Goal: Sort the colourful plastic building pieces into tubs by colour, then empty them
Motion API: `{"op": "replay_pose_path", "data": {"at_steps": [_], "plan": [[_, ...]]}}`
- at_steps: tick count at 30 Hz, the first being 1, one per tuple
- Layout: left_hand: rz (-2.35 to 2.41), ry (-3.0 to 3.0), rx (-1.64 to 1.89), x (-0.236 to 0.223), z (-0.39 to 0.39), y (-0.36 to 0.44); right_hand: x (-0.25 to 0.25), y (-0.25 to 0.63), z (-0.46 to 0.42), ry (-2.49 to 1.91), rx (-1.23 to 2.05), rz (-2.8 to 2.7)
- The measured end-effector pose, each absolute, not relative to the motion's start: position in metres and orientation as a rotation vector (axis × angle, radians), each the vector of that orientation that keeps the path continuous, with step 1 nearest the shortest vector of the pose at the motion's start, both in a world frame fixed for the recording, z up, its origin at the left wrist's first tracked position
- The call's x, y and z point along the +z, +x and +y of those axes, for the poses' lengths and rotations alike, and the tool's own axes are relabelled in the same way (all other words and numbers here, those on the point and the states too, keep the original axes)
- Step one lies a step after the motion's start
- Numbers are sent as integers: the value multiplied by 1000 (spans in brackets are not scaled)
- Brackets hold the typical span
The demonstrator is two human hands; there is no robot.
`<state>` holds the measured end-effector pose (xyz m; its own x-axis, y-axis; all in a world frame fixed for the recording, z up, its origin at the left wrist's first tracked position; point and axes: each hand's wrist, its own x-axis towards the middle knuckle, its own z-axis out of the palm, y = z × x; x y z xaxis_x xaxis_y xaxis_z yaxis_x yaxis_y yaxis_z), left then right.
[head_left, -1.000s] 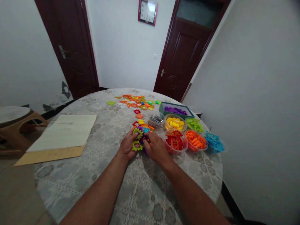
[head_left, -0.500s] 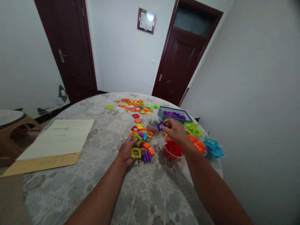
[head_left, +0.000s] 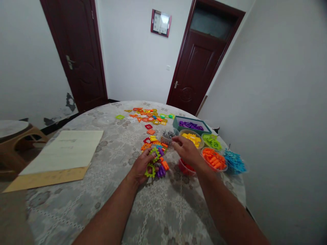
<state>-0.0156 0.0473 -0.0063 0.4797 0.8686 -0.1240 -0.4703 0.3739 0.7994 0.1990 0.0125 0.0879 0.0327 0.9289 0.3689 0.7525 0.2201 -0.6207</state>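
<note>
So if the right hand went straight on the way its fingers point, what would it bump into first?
Probably the clear tub of grey pieces: the right hand points toward it and seems to overlap its edge. Depth is unclear from this view, so it may pass above.

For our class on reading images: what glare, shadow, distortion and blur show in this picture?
Head view: white glare on the wall clock; head view: soft shadow on the tablecloth below the right hand; head view: doors leaning, perhaps wide-lens distortion; head view: grey pieces blurred together.
</note>
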Motion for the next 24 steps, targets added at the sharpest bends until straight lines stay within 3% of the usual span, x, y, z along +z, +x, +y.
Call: {"op": "replay_pose_path", "data": {"at_steps": [6, 15, 24], "plan": [[591, 845, 902, -5, 44, -16, 71, 151, -12, -1469, 486, -1856], [643, 816, 897, -7, 47, -13, 75, 180, -5, -1521, 821, -1629], [691, 757, 969, -8, 51, -13, 81, 199, -15, -1554, 762, -1723]]}}
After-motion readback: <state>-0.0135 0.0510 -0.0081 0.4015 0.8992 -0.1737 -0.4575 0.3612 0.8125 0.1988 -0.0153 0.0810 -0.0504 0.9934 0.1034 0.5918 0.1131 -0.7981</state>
